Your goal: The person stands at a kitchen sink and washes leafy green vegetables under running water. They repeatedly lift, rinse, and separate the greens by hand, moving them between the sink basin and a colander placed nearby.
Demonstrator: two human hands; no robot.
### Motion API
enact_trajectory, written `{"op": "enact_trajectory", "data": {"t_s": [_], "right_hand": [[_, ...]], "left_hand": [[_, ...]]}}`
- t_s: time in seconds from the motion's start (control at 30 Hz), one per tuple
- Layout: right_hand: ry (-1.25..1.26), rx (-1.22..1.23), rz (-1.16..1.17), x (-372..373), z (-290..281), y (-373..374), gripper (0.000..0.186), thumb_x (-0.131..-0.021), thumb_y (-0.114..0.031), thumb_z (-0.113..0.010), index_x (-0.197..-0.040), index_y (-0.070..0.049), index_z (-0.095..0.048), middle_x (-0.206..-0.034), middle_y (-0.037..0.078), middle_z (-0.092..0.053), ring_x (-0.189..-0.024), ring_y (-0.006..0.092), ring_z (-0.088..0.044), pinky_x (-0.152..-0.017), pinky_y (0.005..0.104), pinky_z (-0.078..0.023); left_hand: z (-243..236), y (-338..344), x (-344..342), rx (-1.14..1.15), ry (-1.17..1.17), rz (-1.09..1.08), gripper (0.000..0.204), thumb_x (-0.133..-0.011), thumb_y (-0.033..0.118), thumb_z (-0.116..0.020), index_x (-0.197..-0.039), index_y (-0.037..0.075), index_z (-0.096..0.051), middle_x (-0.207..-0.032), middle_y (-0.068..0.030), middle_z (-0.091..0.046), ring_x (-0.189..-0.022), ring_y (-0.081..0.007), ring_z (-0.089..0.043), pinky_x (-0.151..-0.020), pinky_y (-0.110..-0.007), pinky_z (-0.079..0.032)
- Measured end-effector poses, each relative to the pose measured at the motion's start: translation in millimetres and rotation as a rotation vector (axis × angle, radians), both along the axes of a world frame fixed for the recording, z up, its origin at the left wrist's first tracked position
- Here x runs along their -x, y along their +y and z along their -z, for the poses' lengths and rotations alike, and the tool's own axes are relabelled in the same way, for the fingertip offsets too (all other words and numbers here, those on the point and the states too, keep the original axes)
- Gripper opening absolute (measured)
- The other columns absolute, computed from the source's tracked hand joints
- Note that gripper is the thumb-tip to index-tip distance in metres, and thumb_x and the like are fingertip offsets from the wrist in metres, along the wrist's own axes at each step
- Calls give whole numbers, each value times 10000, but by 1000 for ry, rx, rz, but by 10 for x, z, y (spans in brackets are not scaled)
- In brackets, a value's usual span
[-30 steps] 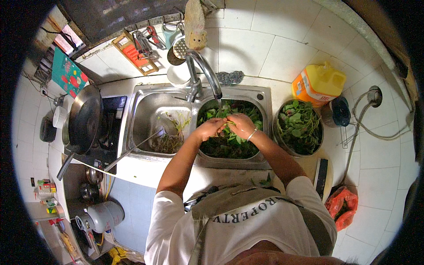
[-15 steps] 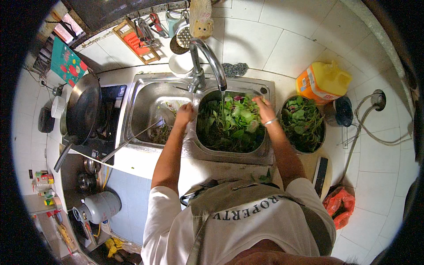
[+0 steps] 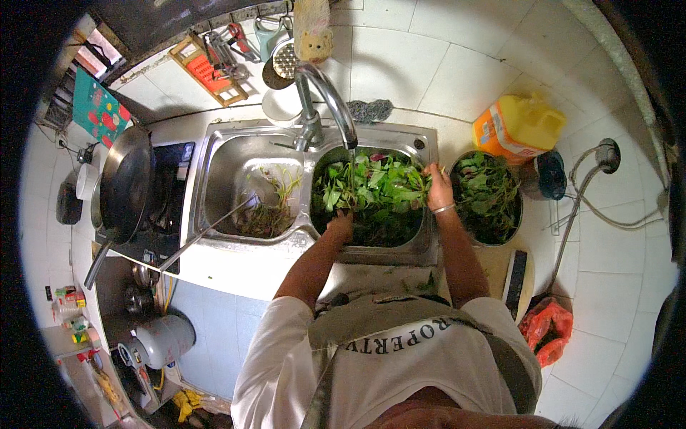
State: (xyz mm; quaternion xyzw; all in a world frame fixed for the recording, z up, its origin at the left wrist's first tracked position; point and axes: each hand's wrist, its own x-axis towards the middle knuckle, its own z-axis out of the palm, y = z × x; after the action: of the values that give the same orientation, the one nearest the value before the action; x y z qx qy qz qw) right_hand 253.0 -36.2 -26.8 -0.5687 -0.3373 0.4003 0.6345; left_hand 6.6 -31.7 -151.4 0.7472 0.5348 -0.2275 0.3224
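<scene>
In the right basin (image 3: 314, 232) of a steel double sink lies a heap of leafy greens (image 3: 386, 187), some leaves purple-red. Water runs onto them from the curved faucet (image 3: 325, 79). My right hand (image 3: 439, 189), with a bracelet at the wrist, is at the basin's right edge, its fingers closed on the right end of a bunch. My left hand (image 3: 341, 227) reaches into the basin's near left part; its fingers are in shadow among the greens, so their grip is hidden. The left basin (image 3: 232, 161) holds loose stems (image 3: 275, 214) and a long-handled utensil (image 3: 207, 234).
Right of the sink stands a round pot of greens (image 3: 487, 196), with a yellow jug (image 3: 522, 129) behind it. A wok (image 3: 128, 186) sits on the stove at left. A dark scrubber (image 3: 370, 110) lies behind the sink. A red plastic bag (image 3: 547, 329) hangs at lower right.
My left hand has moved from above the sink divider, rightward and nearer, into the right basin. My right hand has shifted slightly right and nearer. The greens have spread across the basin.
</scene>
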Motion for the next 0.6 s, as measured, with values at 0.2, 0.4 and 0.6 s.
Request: {"op": "enact_trajectory", "data": {"t_s": [0.2,0.4,0.6], "right_hand": [[-513,89,-35,-466,634,-97,191,-780,-65,-450,-962,-51,-502,-918,93,-539,-835,253,-486,-743,332,-365],[-936,-128,-293,-347,472,-67,398,-687,51,-458,-1064,-73,-455,-977,156,-527,-898,356,-484,-754,391,-381],[-980,-233,-289,-324,488,-52,288,-727,-6,-478,-1012,-42,-480,-925,99,-554,-853,229,-532,-752,301,-402]], "left_hand": [[227,60,-71,60,-6,69,368,-717,177,-531,-1072,93,-487,-1183,-192,-378,-979,-349,-477,-743,-430,-448],[306,546,143,-139,-425,28,326,-761,229,-453,-970,-17,-502,-976,-230,-514,-946,-358,-478,-803,-387,-389],[-997,818,210,-31,-967,-359,362,-812,258,-400,-1041,-13,-472,-1045,-139,-515,-951,-223,-486,-798,-311,-373]]}}
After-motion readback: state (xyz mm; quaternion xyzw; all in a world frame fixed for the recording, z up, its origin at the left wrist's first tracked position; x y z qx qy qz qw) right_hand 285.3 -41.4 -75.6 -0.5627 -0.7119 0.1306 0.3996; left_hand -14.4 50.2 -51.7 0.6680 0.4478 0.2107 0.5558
